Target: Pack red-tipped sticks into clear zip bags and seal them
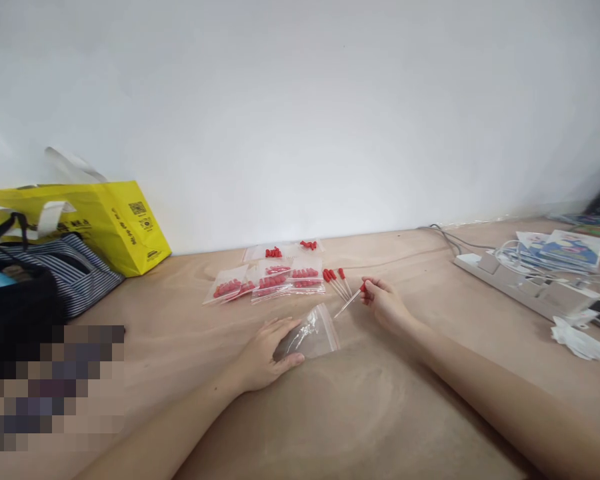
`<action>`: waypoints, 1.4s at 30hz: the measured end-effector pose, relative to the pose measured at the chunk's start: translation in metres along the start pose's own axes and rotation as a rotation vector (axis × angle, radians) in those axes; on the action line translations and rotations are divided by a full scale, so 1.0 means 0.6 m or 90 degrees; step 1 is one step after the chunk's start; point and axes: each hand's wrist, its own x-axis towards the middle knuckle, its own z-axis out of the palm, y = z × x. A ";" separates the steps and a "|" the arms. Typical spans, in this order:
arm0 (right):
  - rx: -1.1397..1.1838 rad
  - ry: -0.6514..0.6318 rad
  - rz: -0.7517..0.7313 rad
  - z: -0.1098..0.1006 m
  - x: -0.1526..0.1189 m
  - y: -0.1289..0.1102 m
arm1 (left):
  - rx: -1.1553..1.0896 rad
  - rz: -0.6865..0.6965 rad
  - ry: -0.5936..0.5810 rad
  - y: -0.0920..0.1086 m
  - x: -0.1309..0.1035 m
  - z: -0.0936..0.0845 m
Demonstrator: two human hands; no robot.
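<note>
Bagging red-capped droppers at a wooden table.

The right hand (383,301) pinches one thin glass dropper (349,301) by its red rubber bulb, its clear tip slanting toward the mouth of an empty clear zip bag (313,335). The left hand (266,353) lies on that bag's near end, thumb and fingers closed lightly on the crinkly plastic. By my reckoning the work is well along: a cluster of filled bags (275,279) lies just beyond, red bulbs showing through, while only a few loose droppers (336,281) remain beside them. The tabletop (380,413) is pale, smooth, grain-marked wood.
</note>
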 end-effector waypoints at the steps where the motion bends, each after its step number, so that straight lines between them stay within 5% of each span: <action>1: -0.005 -0.003 -0.005 0.002 -0.002 0.002 | 0.000 -0.001 0.003 -0.001 0.000 0.001; 9: 0.026 -0.053 0.045 0.029 -0.034 0.014 | 0.001 -0.007 0.000 -0.006 0.000 0.005; 16: -0.146 -0.266 0.017 0.045 -0.069 0.013 | 0.014 -0.006 -0.007 -0.001 0.001 0.001; 25: -0.322 -0.488 -0.016 0.052 -0.053 0.023 | 0.008 0.013 -0.006 0.000 0.005 0.002; 30: -0.412 -0.453 -0.130 0.057 -0.047 0.029 | 0.011 0.023 0.018 -0.003 0.007 0.005; 37: -0.357 -0.398 -0.011 0.044 -0.040 0.029 | -0.001 0.007 0.035 -0.025 -0.034 -0.005; 42: -0.492 -0.130 -0.032 0.024 0.015 0.002 | -0.021 -0.030 0.018 -0.028 -0.044 -0.012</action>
